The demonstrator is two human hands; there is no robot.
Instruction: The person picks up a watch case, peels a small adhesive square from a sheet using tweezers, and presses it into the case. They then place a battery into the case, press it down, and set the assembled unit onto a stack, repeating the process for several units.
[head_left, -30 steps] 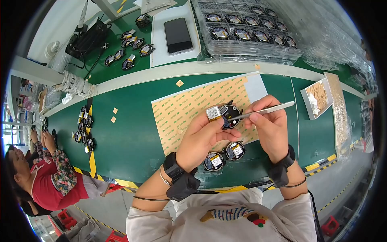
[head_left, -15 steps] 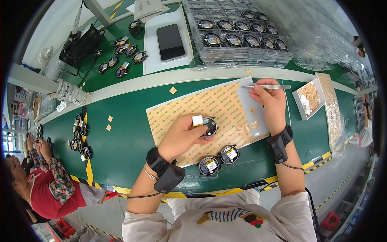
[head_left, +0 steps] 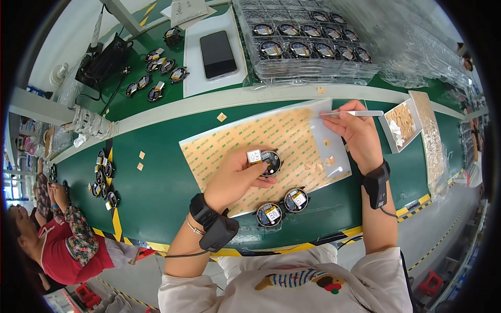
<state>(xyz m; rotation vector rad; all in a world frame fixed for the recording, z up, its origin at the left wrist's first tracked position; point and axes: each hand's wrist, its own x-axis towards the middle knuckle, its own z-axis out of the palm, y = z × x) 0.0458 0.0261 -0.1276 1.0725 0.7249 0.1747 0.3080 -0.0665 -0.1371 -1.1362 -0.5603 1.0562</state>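
Observation:
My left hand (head_left: 235,175) is closed around a round watch body (head_left: 271,164), above the sheet of tan adhesive pads (head_left: 219,151). A small silver-white battery (head_left: 254,156) sticks out at the watch body's side, by my thumb. At the sheet's upper right corner, my right hand (head_left: 357,130) grips metal tweezers (head_left: 355,113), their tips pointing left over the bare translucent backing (head_left: 334,141). Some loose tan pads (head_left: 315,167) lie on the sheet's right part. Just below the sheet are two more watch bodies, one (head_left: 270,214) left of the other (head_left: 296,200), batteries showing.
Right of my right hand stands a white box (head_left: 401,128) of tan scraps. Several watch bodies (head_left: 104,172) lie at the left. Beyond the white rail (head_left: 209,103) are a phone (head_left: 218,55) and stacked clear trays (head_left: 313,70) of watch bodies. A co-worker (head_left: 57,245) sits far left.
My right hand has shifted slightly right, and its wrist has turned outward. The adhesive sheet has slid a little left at its far edge. My left hand still holds the watch body in place.

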